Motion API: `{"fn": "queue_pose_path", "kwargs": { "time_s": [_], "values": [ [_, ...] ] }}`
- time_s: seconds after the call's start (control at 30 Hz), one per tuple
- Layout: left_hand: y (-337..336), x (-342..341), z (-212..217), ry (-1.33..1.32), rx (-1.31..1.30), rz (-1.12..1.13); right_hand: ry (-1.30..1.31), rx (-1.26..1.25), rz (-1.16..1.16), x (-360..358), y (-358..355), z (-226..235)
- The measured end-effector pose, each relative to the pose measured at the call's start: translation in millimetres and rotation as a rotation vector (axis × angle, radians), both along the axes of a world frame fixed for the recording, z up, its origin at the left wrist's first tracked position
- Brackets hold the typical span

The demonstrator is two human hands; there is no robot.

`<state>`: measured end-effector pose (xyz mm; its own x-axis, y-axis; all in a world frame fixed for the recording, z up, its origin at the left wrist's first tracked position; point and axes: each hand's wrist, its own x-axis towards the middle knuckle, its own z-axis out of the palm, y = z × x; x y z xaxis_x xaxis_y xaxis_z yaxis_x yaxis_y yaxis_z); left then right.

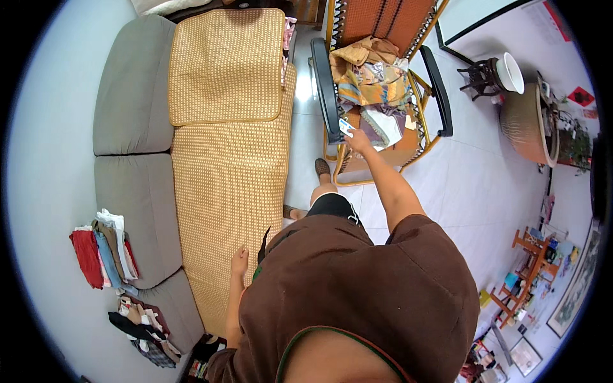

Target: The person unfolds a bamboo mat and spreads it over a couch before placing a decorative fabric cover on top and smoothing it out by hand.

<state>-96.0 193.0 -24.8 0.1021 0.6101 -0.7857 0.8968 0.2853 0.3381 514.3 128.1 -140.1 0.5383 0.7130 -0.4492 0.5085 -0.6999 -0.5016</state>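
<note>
My right arm stretches forward to the reclining chair (377, 19). There my right hand (359, 141) is closed on a small flat white-and-blue item (346, 127), beside the chair's black armrest (327, 89); its exact kind is too small to make out. Heaped on the chair seat are rumpled clothes (373, 83) in tan, a yellow-and-grey pattern and purple, with a white-and-grey piece (385, 124) nearest my right hand. Low at my left side, over the sofa's woven mat (223, 191), my left hand (240, 260) has its fingers curled in, and nothing shows in it.
A grey sofa (131, 89) runs along the left, with folded clothes (112, 249) and a darker pile (145, 329) on its back. To the right of the chair are a dark stool (479, 78) with a white basin (509, 73) and a large planter (527, 121). Wooden furniture (527, 274) stands farther right.
</note>
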Motion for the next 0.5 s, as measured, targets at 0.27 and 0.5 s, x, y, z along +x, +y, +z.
{"fn": "queue_pose_path", "kwargs": {
  "time_s": [0.27, 0.5],
  "values": [
    [3.0, 119.0, 49.4, -0.009, -0.108, -0.061, -0.13, -0.073, -0.194, 114.0, 68.2, -32.5],
    [1.5, 175.6, 56.9, -0.064, -0.112, 0.0, -0.111, -0.076, -0.137, 153.0, 108.6, -60.9]
  ]
}}
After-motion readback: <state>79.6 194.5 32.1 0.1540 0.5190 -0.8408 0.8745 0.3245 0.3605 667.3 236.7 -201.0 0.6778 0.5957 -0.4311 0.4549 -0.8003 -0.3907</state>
